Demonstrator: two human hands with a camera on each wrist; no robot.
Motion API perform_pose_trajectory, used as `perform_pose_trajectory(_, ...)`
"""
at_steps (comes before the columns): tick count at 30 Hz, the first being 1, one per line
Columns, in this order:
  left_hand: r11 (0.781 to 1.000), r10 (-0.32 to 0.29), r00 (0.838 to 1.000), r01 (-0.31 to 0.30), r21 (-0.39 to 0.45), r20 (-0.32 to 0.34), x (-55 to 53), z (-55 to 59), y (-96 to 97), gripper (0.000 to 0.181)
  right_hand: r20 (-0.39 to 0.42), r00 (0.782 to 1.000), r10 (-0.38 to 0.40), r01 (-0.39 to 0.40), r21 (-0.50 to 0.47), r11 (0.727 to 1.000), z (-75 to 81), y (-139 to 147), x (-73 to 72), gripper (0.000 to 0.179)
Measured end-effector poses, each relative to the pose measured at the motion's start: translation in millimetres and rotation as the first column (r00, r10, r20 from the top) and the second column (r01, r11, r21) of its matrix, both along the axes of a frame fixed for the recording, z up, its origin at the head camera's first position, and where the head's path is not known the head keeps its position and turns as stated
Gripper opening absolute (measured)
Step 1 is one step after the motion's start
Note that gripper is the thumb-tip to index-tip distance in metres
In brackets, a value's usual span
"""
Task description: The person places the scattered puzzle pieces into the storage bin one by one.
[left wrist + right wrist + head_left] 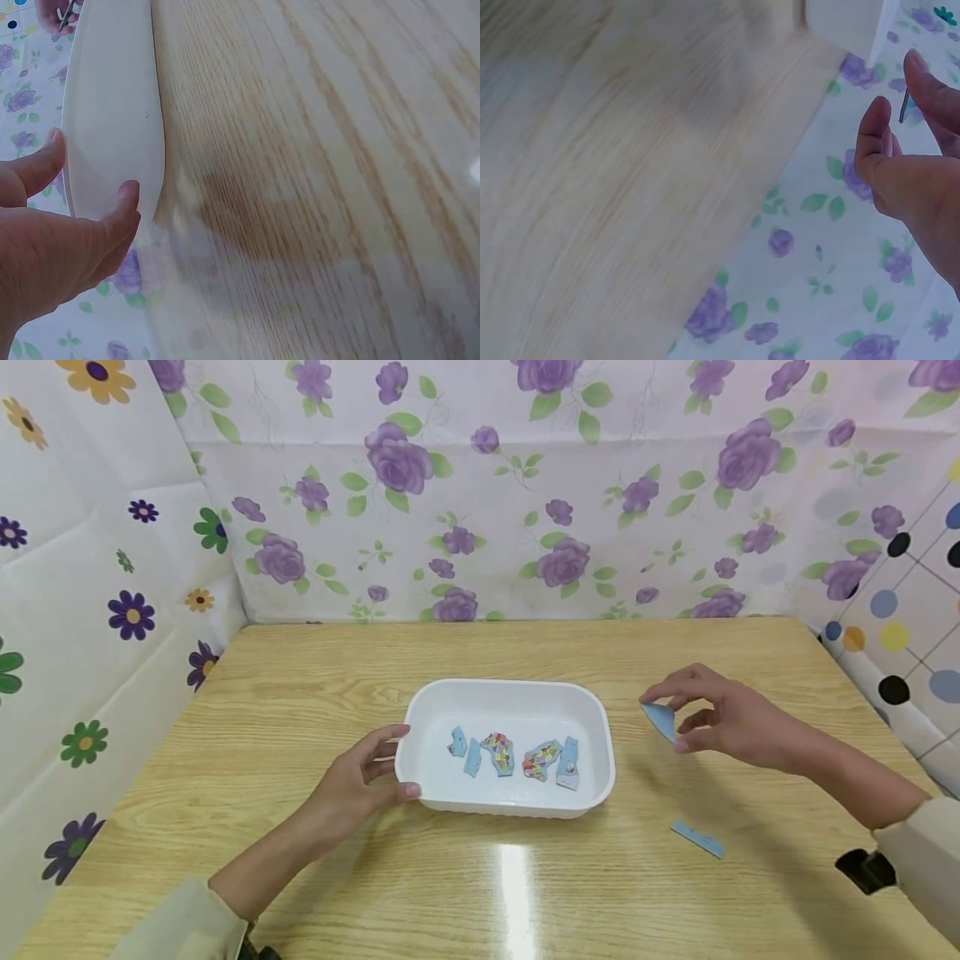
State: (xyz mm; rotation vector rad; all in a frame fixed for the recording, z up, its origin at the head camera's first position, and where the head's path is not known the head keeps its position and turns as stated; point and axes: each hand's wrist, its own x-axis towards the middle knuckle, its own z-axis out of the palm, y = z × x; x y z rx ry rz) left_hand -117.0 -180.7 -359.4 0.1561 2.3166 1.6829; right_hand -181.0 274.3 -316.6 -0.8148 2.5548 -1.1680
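Observation:
My left hand (348, 785) holds the left end of a white plastic tray (506, 689), its fingers and thumb spread against the rim and outer wall. In the left wrist view, the fingertips touch the tray wall (112, 112). Several blue puzzle pieces with colourful map-like prints lie flat in the tray, among them one piece (500, 754) near the middle and another (567, 764) at the right. Right of the tray, above the table, my right hand (723, 718) pinches a flat blue puzzle piece (660, 720) between thumb and fingers. Only that piece's thin edge (904, 105) shows in the right wrist view.
A narrow blue puzzle piece (697, 840) lies on the wooden table (322, 685), nearer than the right hand. Flower-patterned sheeting (480, 527) rises behind the table, with more sheeting along the left and a dotted covering (915, 635) at the right.

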Motion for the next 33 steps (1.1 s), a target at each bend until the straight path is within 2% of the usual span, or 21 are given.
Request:
perform_pose_trajectory(3,1.000,0.000,1.000,0.000,0.000,-0.006,-0.1,-0.2,0.1,0.077,0.032,0.999,0.005,-0.005,-0.015,1.000,5.0,-11,-2.8,0.047)
perform_pose_trajectory(8,1.000,-0.008,1.000,0.008,0.005,-0.010,-0.2,-1.2,0.7,0.077,0.102,0.994,0.043,-0.038,-0.055,0.998,3.2,-29,-7.6,0.047)
perform_pose_trajectory(14,1.000,-0.008,1.000,0.008,0.009,-0.007,0.3,-0.5,1.2,0.077,0.096,0.991,0.096,-0.088,-0.088,0.992,1.9,-47,-13.1,0.048)
perform_pose_trajectory(18,1.000,-0.002,1.000,0.002,0.011,-0.008,1.0,0.3,-0.2,0.076,0.133,0.981,0.143,-0.129,-0.110,0.986,2.3,-69,-17.6,0.048)
perform_pose_trajectory(24,1.000,-0.010,1.000,0.010,0.020,-0.015,0.2,-1.8,-0.3,0.076,0.192,0.962,0.193,-0.183,-0.068,0.981,-5.9,-103,-22.5,0.052)
perform_pose_trajectory(29,1.000,-0.005,1.000,0.005,0.024,-0.016,0.0,-2.5,0.4,0.076,0.204,0.951,0.232,-0.229,-0.039,0.973,-7.8,-127,-25.3,0.052)
perform_pose_trajectory(33,1.000,0.000,1.000,0.000,0.018,-0.018,0.0,-1.8,0.5,0.076,0.183,0.951,0.249,-0.258,0.029,0.966,-6.0,-148,-25.0,0.052)
